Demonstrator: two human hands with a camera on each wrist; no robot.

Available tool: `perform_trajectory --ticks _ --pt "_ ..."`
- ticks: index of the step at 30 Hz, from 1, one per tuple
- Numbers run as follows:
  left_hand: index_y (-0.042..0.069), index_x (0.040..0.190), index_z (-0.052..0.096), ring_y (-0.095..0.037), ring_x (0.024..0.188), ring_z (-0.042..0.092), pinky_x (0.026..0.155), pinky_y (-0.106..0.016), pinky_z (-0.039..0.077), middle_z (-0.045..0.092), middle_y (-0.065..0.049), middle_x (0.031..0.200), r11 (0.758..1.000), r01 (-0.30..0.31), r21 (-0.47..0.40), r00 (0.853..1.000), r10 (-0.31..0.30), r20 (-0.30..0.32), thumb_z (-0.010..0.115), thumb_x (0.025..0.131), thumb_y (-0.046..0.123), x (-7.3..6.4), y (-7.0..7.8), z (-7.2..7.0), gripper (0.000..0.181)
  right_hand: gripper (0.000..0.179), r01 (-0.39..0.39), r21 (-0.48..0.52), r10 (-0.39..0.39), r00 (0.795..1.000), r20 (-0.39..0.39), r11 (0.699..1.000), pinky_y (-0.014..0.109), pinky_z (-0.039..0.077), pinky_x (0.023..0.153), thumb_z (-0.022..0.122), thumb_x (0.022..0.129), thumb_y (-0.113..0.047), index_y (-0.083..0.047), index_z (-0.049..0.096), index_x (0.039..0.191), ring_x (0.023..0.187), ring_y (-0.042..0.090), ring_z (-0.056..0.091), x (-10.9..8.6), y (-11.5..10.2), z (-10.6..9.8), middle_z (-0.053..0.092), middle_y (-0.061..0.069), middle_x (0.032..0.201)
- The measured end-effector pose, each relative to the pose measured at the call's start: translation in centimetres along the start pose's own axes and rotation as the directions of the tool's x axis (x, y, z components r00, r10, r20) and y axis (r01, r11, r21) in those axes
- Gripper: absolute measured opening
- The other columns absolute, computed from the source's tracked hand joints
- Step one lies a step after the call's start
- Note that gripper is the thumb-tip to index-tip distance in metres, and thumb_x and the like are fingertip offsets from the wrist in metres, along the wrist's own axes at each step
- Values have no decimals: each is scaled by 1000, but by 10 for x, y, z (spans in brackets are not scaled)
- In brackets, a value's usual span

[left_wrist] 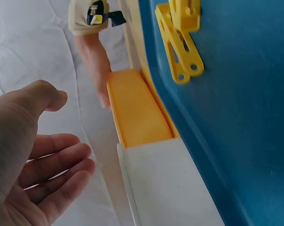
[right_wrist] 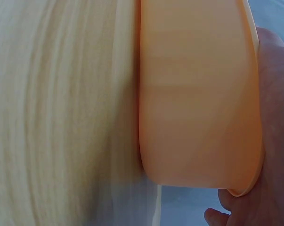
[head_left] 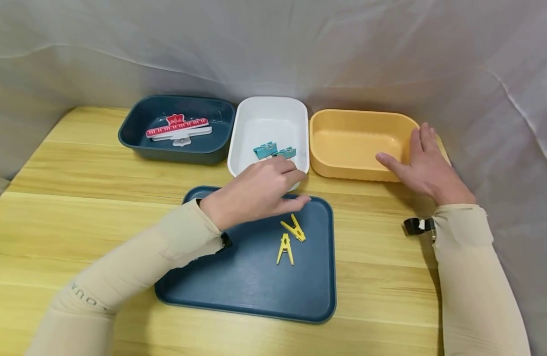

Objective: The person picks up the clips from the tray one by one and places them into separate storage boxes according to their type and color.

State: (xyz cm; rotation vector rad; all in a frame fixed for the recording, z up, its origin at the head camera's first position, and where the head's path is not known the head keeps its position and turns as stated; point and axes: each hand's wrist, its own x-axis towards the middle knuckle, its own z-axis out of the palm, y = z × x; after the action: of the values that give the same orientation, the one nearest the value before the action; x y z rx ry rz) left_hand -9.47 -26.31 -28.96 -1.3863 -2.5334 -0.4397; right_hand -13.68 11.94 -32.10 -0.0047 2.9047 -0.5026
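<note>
My left hand (head_left: 260, 190) hovers over the far edge of the dark blue tray (head_left: 242, 291), by the near rim of the white bin (head_left: 269, 111), fingers loosely bent and holding nothing. Two yellow clothespins (head_left: 285, 248) lie on the tray, below and right of that hand. Inside the white bin are teal binder clips (head_left: 265, 150), partly behind my left hand. At the right end of the yellow bin (head_left: 353, 170), my right hand (head_left: 427, 170) holds the corner, thumb over the front rim and fingers along the outside of the end wall.
A dark blue bin (head_left: 175, 155) at the back left contains a red clip (head_left: 177, 127) and a white clip (head_left: 184, 133). The three bins stand in a row along the wooden table's (head_left: 55, 207) back edge, against a grey cloth (head_left: 273, 49).
</note>
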Motion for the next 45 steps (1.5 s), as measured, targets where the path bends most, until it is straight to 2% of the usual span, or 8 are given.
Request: perform_trajectory --ticks 6,11,18,25,31,39,42,45 --pt "7 121 75 -16 99 69 91 -29 60 76 -4 110 999 -37 -24 997 39 65 70 98 37 0 9 1 39 114 -2 2 2 1000 3 1000 68 -2 126 36 96 -79 -3 -23 158 154 36 -35 0 1 0 -40 10 163" --pt "9 119 75 -14 99 69 90 -28 59 76 -2 110 996 -79 -42 991 83 102 70 98 35 -1 13 5 34 113 -7 8 7 1000 7 1000 70 -1 126 36 96 -79 -5 -24 158 154 35 -35 0 1 0 -40 9 163" --pt "12 123 74 -14 106 68 95 -28 57 76 -1 115 984 -121 -134 968 147 203 69 99 33 3 17 13 33 113 -16 0 16 1000 8 1000 70 1 125 36 96 -79 -6 -24 158 154 35 -35 0 2 0 -39 9 163" --pt "14 124 74 -13 104 66 93 -28 57 75 0 112 977 -151 -152 950 186 252 67 100 34 7 20 21 32 113 -14 11 14 1000 3 1000 68 -2 126 36 96 -79 -6 -24 158 154 33 -36 0 3 2 -41 7 163" --pt "14 123 74 -15 105 68 94 -30 57 75 0 114 975 -145 -168 917 196 347 66 101 29 9 19 22 28 113 -15 10 15 1000 3 1000 67 -1 127 36 96 -79 -6 -24 158 154 32 -36 0 3 1 -40 7 163" --pt "14 114 74 -11 82 61 74 -26 51 71 -1 97 970 -144 -195 864 219 452 65 101 26 24 19 21 20 113 -24 -1 24 1000 3 1000 69 0 126 35 96 -79 -5 -24 157 154 32 -36 0 3 1 -40 8 163" --pt "14 115 74 -11 79 58 71 -25 47 71 -1 95 970 -128 -205 852 213 478 65 100 24 24 17 22 19 113 -25 6 25 1000 7 1000 68 0 127 35 96 -79 -5 -23 158 154 32 -36 1 3 2 -40 7 163" --pt "15 112 74 -12 76 56 70 -25 43 68 0 90 971 -117 -209 848 207 488 67 100 22 20 12 25 16 112 -22 6 22 1000 7 1000 68 0 127 35 96 -79 -6 -23 158 154 32 -36 2 3 2 -40 7 163"
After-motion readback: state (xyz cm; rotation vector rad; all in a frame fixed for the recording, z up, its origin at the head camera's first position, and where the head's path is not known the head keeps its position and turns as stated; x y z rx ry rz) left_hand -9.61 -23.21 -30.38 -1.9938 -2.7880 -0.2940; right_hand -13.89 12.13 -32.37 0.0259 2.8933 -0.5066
